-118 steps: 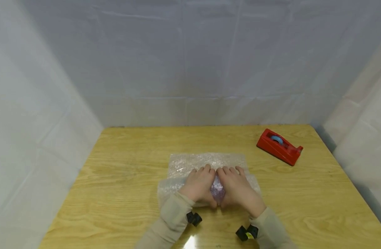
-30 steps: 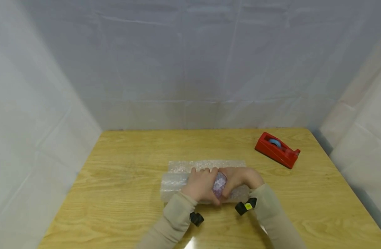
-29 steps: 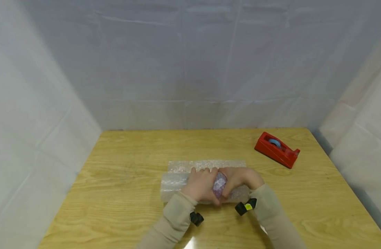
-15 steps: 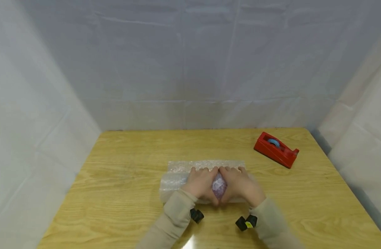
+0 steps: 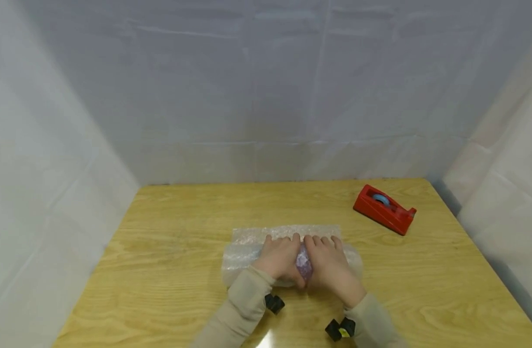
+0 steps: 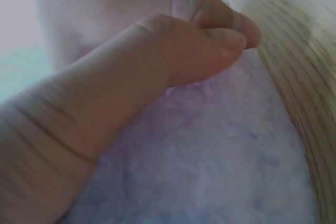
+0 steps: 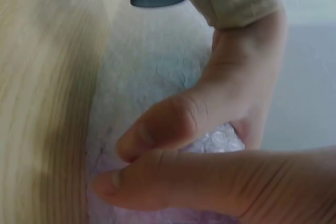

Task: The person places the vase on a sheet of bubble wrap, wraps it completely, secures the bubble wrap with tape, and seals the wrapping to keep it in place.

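Plastic bubble wrap (image 5: 238, 262), rolled around a purple item (image 5: 304, 263), lies on the wood-grain table (image 5: 170, 251); left hand (image 5: 280, 258) and right hand (image 5: 329, 265) grip the wrap side by side. Tape dispenser (image 5: 381, 210): far right.

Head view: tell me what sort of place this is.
Probably a makeshift packing booth: pale sheeting walls in the back and both sides, with bubble wrap and a red desktop tape dispenser inside.

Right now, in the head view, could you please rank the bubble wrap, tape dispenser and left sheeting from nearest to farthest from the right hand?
1. Bubble wrap: under the right hand.
2. Red tape dispenser: farther back, rightward.
3. White left sheeting: far left side.
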A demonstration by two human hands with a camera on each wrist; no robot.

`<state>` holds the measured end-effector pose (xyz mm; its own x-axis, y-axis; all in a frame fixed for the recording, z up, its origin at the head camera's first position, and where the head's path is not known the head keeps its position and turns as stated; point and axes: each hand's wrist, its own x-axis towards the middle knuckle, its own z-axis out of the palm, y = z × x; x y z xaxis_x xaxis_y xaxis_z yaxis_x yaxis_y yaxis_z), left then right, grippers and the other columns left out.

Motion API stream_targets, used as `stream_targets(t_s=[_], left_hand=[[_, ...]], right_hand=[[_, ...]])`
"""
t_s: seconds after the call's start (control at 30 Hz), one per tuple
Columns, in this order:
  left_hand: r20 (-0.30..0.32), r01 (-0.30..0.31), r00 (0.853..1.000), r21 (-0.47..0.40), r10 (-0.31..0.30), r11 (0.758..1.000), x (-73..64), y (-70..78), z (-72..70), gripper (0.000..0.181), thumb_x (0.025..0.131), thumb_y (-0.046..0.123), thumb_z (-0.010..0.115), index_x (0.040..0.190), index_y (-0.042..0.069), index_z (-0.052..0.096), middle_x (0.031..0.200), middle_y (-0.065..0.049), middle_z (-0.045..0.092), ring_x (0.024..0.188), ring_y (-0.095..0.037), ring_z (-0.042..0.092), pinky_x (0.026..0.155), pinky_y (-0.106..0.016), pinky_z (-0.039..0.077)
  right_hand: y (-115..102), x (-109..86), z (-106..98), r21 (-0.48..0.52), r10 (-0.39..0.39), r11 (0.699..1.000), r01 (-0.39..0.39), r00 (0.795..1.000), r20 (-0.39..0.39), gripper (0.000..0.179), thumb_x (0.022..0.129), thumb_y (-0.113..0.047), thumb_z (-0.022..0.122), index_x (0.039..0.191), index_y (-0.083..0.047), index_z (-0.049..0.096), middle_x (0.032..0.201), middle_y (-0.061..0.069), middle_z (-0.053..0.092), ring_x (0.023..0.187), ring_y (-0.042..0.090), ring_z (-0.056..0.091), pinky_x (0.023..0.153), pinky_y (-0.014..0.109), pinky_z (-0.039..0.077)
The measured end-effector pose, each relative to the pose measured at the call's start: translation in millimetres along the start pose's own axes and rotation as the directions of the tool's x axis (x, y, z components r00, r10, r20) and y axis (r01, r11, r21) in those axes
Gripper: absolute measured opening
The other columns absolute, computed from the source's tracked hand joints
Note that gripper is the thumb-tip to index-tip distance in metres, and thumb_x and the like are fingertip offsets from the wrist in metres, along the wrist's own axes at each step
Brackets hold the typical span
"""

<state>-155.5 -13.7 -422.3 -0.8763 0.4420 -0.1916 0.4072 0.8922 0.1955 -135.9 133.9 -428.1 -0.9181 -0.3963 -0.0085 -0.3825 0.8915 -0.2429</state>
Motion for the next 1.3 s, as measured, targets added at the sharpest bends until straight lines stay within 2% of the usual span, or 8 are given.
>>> stream_targets(t_s=[0.13, 0.27, 0.47, 0.83, 1.1, 1.2, 1.3], left_hand=[[-0.002, 0.022, 1.0, -0.033, -0.022, 0.999, 0.0, -2.0, -0.4, 0.119, 0.048, 0.052, 0.093, 0.141, 0.003, 0.039, 0.119, -0.013, 0.067, 0.11, -0.032, 0.063, 0.106, -0.062, 0.032], [0.002, 0.014, 1.0, -0.05, -0.014, 0.999, 0.7, -6.1, -0.8, 0.12, 0.051, 0.053, 0.092, 0.146, 0.006, 0.036, 0.121, -0.013, 0.066, 0.112, -0.033, 0.062, 0.107, -0.063, 0.031], [0.017, 0.009, 1.0, -0.087, -0.007, 0.996, 3.1, -8.6, -2.6, 0.114, 0.053, 0.052, 0.092, 0.143, 0.008, 0.038, 0.118, -0.013, 0.067, 0.11, -0.033, 0.063, 0.106, -0.065, 0.031], [0.043, 0.007, 0.999, -0.132, -0.002, 0.991, 8.6, -11.8, -2.3, 0.113, 0.056, 0.05, 0.092, 0.145, 0.008, 0.036, 0.118, -0.012, 0.067, 0.111, -0.033, 0.063, 0.105, -0.067, 0.031], [0.061, 0.012, 0.998, -0.162, -0.002, 0.987, 8.7, -14.3, 1.9, 0.113, 0.056, 0.052, 0.09, 0.146, 0.01, 0.036, 0.121, -0.012, 0.066, 0.113, -0.033, 0.061, 0.105, -0.067, 0.031], [0.044, 0.005, 0.999, -0.123, 0.0, 0.992, 7.0, -13.7, 1.8, 0.109, 0.056, 0.055, 0.089, 0.144, 0.011, 0.04, 0.126, -0.013, 0.062, 0.117, -0.035, 0.057, 0.104, -0.065, 0.032], [0.01, -0.004, 1.0, -0.049, 0.004, 0.999, 4.9, -12.4, 1.5, 0.105, 0.056, 0.059, 0.088, 0.14, 0.011, 0.046, 0.13, -0.013, 0.056, 0.12, -0.035, 0.051, 0.102, -0.063, 0.036]], right_hand=[[3.5, 6.0, -1.6, 0.024, -0.025, 0.999, 0.024, 0.999, 0.024, 0.096, 0.047, -0.041, 0.096, 0.126, -0.007, 0.052, 0.117, 0.013, 0.063, 0.113, 0.036, 0.055, 0.103, 0.063, 0.03], [4.3, 11.7, -6.0, 0.052, -0.026, 0.998, 0.022, 0.997, 0.072, 0.098, 0.046, -0.034, 0.098, 0.128, -0.007, 0.051, 0.117, 0.011, 0.062, 0.113, 0.035, 0.055, 0.103, 0.062, 0.029], [6.8, 17.6, -10.4, 0.08, -0.039, 0.996, 0.03, 0.993, 0.114, 0.099, 0.045, -0.031, 0.099, 0.128, -0.008, 0.051, 0.119, 0.011, 0.062, 0.112, 0.035, 0.055, 0.103, 0.062, 0.029], [14.8, 24.4, -9.4, 0.145, -0.081, 0.988, 0.058, 0.984, 0.158, 0.092, 0.046, -0.025, 0.099, 0.121, -0.008, 0.049, 0.108, 0.007, 0.065, 0.105, 0.03, 0.06, 0.102, 0.063, 0.027], [16.9, 26.1, -6.4, 0.156, -0.102, 0.985, 0.072, 0.976, 0.191, 0.09, 0.047, -0.026, 0.099, 0.12, -0.011, 0.048, 0.102, 0.003, 0.066, 0.098, 0.024, 0.062, 0.098, 0.056, 0.031], [16.8, 25.9, -6.0, 0.158, -0.097, 0.985, 0.065, 0.974, 0.205, 0.09, 0.047, -0.026, 0.099, 0.121, -0.011, 0.048, 0.103, 0.003, 0.066, 0.098, 0.024, 0.061, 0.097, 0.055, 0.031], [16.2, 26.1, -6.6, 0.161, -0.086, 0.986, 0.05, 0.972, 0.221, 0.091, 0.048, -0.026, 0.098, 0.122, -0.011, 0.048, 0.105, 0.004, 0.065, 0.099, 0.025, 0.061, 0.097, 0.056, 0.032]])
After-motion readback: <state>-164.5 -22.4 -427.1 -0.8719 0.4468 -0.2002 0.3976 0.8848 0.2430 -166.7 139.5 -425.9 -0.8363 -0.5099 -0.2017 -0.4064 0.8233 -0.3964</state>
